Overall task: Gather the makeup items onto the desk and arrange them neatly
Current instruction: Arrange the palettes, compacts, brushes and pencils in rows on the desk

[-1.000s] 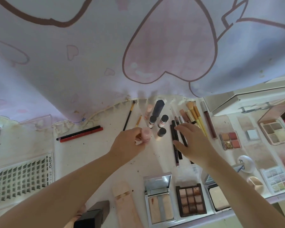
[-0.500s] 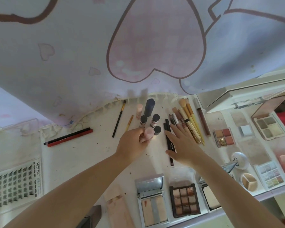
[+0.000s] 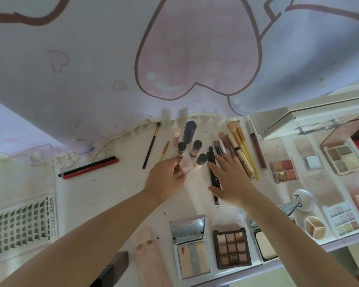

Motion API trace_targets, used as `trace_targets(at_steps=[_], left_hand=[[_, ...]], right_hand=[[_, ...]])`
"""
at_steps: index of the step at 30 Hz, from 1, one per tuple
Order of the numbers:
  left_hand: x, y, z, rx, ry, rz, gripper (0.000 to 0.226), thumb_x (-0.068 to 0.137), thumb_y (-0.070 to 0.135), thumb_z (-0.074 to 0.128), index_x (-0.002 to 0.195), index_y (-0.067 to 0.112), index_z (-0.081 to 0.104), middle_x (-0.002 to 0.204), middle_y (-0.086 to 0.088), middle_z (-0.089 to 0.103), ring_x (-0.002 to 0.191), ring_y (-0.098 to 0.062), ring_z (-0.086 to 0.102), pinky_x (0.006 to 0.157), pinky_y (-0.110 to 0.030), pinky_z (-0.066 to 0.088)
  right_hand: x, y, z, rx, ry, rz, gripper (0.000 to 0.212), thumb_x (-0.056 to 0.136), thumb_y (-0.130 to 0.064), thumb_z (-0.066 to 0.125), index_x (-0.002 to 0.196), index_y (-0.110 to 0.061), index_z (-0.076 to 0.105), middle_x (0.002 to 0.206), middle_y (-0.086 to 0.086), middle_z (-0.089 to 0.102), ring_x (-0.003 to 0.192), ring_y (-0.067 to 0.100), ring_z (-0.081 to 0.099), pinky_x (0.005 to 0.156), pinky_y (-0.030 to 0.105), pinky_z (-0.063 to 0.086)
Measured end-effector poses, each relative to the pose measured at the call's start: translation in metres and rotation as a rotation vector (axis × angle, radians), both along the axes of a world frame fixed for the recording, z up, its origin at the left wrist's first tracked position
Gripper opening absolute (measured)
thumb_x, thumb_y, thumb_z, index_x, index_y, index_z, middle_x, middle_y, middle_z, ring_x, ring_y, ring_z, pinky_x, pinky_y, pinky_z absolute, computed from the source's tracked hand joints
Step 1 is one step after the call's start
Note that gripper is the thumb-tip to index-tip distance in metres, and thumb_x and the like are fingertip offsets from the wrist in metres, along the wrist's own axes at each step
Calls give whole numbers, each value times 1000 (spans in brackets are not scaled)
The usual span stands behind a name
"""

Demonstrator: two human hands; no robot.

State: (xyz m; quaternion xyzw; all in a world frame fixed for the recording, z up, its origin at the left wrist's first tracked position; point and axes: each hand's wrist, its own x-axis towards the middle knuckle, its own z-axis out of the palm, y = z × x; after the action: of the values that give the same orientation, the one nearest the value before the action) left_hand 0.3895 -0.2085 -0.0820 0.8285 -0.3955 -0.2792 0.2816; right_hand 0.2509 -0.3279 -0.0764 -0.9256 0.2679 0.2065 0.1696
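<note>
Mid-frame, left hand (image 3: 164, 179) is gripping a small pink bottle (image 3: 184, 166) beside the dark-capped bottles (image 3: 195, 148), right hand (image 3: 229, 179) lying flat, fingers spread, on black pencils (image 3: 212, 172); bottle likely light, rigid, slick, tippy, best pinched around its body.

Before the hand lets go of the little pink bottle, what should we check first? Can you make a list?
1. Left hand grips the pink bottle: ok.
2. Bottle stands upright: ok, it looks upright.
3. Bottle's base rests flat on the desk: cannot tell, the fingers hide it.
4. Room beside the dark-capped bottles: not ok, the nearest one sits very close, maybe touching.
5. Right hand is out of the way: ok, it lies flat over the black pencils, apart from the bottle.
6. Brushes lie in a tidy bunch: ok.
</note>
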Motion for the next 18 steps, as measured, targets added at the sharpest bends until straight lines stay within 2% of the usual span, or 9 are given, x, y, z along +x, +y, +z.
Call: trace_targets(at_steps=[5, 9, 12, 14, 16, 18], left_hand=[[0, -2, 3, 57, 1, -42, 24, 84, 19, 60, 105, 9, 56, 101, -5, 63, 94, -20, 59, 79, -23, 43], [8, 13, 13, 59, -74, -54, 33, 84, 17, 59, 117, 13, 51, 113, 0, 56, 101, -17, 54, 82, -22, 39], [26, 37, 23, 43, -150, -8, 34, 86, 19, 56, 120, 14, 51, 116, 0, 56, 101, -14, 52, 82, -22, 39], [44, 55, 30, 45, -215, 67, 31, 87, 19, 54, 118, 12, 54, 115, -3, 57, 103, -17, 53, 84, -25, 40], [63, 72, 32, 98, -301, 146, 32, 87, 18, 53, 118, 10, 54, 118, -6, 57, 109, -21, 51, 89, -28, 41], [80, 89, 31, 215, -396, 195, 34, 87, 17, 53, 119, 8, 51, 122, -10, 52, 115, -26, 44, 94, -33, 39]], right_hand=[[0, 1, 8, 26, -43, -13, 65, 91, -36, 45, 143, -19, 11, 154, 7, -2, 141, 24, -10, 113, 36, -5], [2, -1, 33, 4, -278, -106, 52, 89, -21, 50, 136, -6, 34, 149, 13, 22, 140, 26, 12, 115, 38, 16], [13, 7, 56, -45, -470, -179, 39, 85, -8, 54, 122, 4, 49, 134, 21, 44, 129, 32, 36, 108, 38, 29], [29, 18, 70, -85, -574, -155, 30, 83, -2, 56, 112, 7, 56, 121, 24, 54, 118, 36, 47, 100, 35, 34], [52, 32, 80, -77, -657, -93, 23, 80, 0, 58, 101, 8, 61, 109, 24, 60, 106, 37, 55, 91, 33, 38], [78, 48, 81, -38, -675, -1, 22, 80, 0, 57, 99, 9, 61, 103, 23, 62, 102, 36, 56, 90, 35, 42]])
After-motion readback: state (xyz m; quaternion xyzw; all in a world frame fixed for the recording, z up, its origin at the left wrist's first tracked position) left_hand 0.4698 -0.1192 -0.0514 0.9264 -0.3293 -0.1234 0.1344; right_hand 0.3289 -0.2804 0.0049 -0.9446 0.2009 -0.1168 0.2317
